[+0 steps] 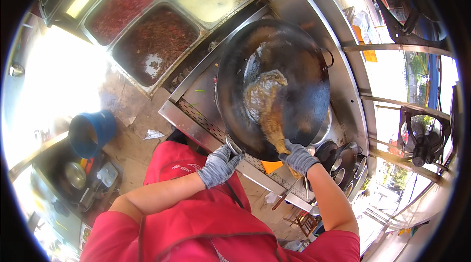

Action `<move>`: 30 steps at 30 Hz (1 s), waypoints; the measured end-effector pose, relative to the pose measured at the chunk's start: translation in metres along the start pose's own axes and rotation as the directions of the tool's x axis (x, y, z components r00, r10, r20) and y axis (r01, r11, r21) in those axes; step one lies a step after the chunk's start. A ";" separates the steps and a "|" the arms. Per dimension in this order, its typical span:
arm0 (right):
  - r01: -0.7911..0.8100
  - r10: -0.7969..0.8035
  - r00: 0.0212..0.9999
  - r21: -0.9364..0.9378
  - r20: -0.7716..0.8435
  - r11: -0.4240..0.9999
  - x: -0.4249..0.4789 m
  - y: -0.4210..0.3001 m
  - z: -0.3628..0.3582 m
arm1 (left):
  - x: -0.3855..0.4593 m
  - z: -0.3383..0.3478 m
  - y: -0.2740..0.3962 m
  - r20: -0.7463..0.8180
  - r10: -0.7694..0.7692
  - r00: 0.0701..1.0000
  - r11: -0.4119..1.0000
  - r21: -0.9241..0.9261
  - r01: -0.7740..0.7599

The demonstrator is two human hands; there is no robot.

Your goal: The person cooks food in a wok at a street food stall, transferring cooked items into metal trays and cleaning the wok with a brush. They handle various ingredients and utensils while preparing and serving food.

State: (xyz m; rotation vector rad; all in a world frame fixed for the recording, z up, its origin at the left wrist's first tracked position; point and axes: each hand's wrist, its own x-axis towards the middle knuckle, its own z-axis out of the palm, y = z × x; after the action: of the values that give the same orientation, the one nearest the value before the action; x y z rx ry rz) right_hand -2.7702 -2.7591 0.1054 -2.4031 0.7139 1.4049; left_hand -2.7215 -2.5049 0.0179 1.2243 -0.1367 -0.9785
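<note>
A large dark wok (301, 78) rests on a steel cooking station, with some liquid pooled in its middle. My right hand (300, 159), in a grey knit glove, is closed around the bound end of a bristle wok brush (272, 126). The brush's bristles lie in the wok and look slightly blurred, their far end at the liquid. At the wok's near left rim, my gloved left hand (220, 164) grips a metal handle (232, 146); whether it belongs to the wok is unclear.
Steel food trays (147, 91) with red and dark brown contents and a pale one stand at upper left. Stacked dark pans (347, 159) sit right of the wok. A blue bucket (105, 126) stands at left. A perforated steel drain strip (200, 116) runs along the station's near edge.
</note>
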 end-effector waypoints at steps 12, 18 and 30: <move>0.376 -0.352 0.920 -0.128 0.174 0.918 -0.034 0.059 -0.050 | 0.003 -0.004 -0.007 0.036 -0.005 0.999 0.999 0.036 0.004; -0.238 0.469 0.799 -0.518 0.376 0.821 -0.017 0.094 -0.098 | 0.001 -0.004 -0.014 0.076 -0.033 0.997 0.999 -0.039 0.036; -0.131 0.357 0.861 -0.522 0.361 0.843 -0.022 0.041 -0.104 | 0.002 -0.010 -0.016 0.030 0.038 0.999 0.976 0.211 -0.043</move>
State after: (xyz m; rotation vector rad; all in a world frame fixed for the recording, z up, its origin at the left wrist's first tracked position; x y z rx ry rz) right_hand -2.7248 -2.8348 0.1767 -2.2081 0.6246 2.3968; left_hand -2.7231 -2.4990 0.0000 1.3988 -0.2916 -0.9624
